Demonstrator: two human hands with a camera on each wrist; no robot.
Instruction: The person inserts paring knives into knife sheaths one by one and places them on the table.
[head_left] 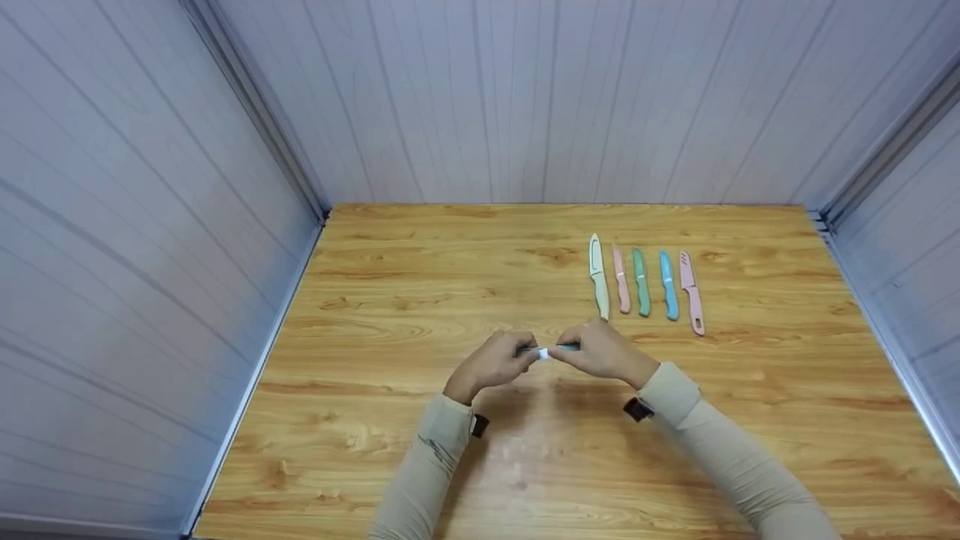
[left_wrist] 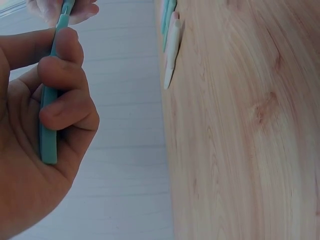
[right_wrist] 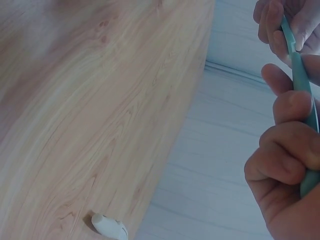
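Observation:
Both hands hold one slim teal knife (left_wrist: 48, 142) between them, raised above the wooden table. My left hand (head_left: 499, 360) curls its fingers round one end, with a squared tip showing at the palm in the left wrist view. The other end is gripped by my right hand (head_left: 600, 351). Between the hands, in the head view, a short bright pale section of the knife shows. Fingers cover most of it, so I cannot tell which hand has the handle.
Right of centre lies a row of knives: cream (head_left: 598, 281), pink (head_left: 621, 281), green (head_left: 641, 283), blue (head_left: 669, 286) and light pink (head_left: 691, 292). The cream one's end is close beyond the right hand. Pale panelled walls (head_left: 517, 97) stand behind and beside the table (head_left: 360, 450).

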